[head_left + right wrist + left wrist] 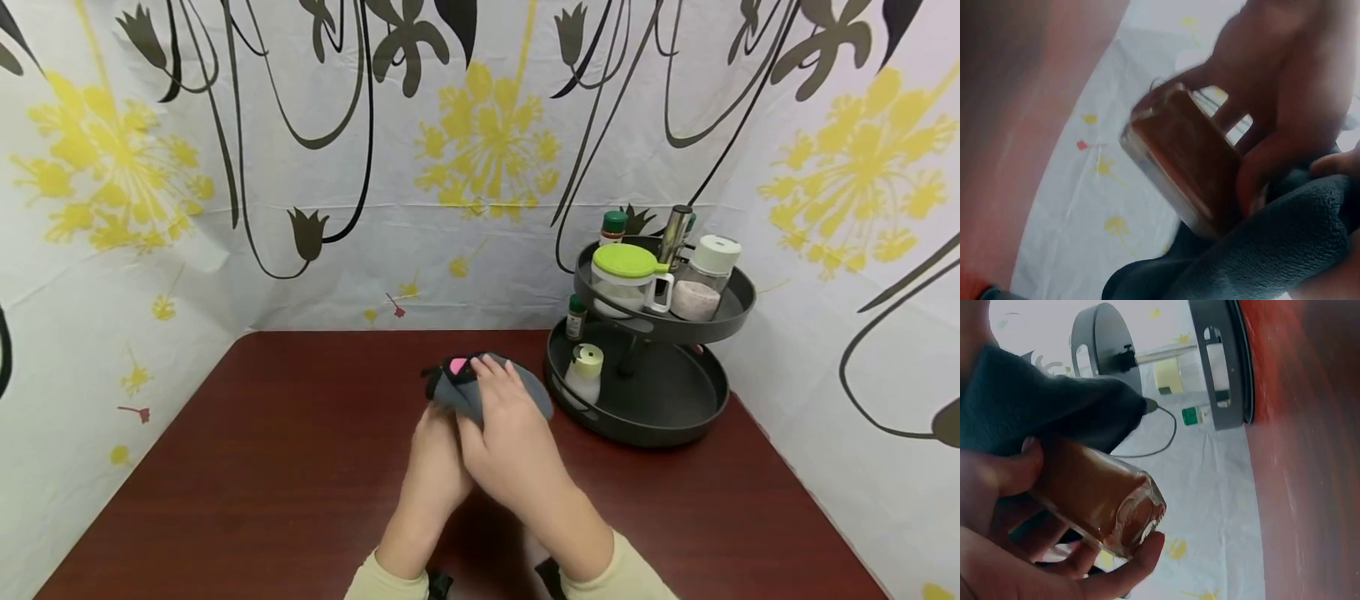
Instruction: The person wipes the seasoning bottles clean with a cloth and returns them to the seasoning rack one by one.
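A glass jar with brown contents (1094, 487) (1179, 156) lies tilted in my left hand (438, 458) (1054, 575) (1272, 94), whose fingers and thumb grip its sides, one fingertip at its base. A blue-grey cloth (465, 396) (1041, 412) (1272, 244) covers the jar's other end. My right hand (517, 442) holds the cloth from above, fingers bent over it. On the cloth in the head view is a black patch with a pink spot. The head view hides the jar behind cloth and hands.
At the back right of the dark red table (285, 467) stands a two-tier black turntable (652, 433). It carries a green-lidded container (630, 260), a white-capped jar (708, 271), a yellow-capped bottle (585, 375) and other small items. Patterned sheets hang around the table.
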{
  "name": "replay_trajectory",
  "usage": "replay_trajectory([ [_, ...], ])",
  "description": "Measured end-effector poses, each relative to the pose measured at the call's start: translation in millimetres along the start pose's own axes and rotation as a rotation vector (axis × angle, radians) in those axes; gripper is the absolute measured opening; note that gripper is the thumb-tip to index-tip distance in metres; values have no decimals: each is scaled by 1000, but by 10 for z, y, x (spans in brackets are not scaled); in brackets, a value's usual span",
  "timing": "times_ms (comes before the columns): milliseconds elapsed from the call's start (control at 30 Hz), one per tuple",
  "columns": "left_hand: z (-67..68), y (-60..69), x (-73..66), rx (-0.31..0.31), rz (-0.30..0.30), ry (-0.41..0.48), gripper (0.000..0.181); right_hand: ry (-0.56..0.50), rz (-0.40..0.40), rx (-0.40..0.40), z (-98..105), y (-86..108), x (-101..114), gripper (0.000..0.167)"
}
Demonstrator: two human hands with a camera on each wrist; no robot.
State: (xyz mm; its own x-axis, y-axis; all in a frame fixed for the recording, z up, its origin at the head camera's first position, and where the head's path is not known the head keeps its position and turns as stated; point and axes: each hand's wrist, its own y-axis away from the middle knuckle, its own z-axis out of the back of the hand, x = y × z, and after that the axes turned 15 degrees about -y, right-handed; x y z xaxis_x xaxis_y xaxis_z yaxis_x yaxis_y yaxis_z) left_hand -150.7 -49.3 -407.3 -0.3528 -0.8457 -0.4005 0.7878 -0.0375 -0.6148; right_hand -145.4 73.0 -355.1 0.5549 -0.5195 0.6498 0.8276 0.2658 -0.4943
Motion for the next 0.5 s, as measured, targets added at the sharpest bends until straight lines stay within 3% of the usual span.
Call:
replay_trajectory([
  [100,-17,17,-17,13,-16,39,37,-95,-73,12,40,-120,-67,35],
  [167,-27,28,-26,22,47,114,38,-215,-178,3,64,-159,-138,31],
  [300,-24,21,-48,45,158,244,51,-455,-348,-102,59,-125,-261,36],
  [500,4,-53,-103,2,229,425,54,-745,-371,-306,-76,24,-259,50],
])
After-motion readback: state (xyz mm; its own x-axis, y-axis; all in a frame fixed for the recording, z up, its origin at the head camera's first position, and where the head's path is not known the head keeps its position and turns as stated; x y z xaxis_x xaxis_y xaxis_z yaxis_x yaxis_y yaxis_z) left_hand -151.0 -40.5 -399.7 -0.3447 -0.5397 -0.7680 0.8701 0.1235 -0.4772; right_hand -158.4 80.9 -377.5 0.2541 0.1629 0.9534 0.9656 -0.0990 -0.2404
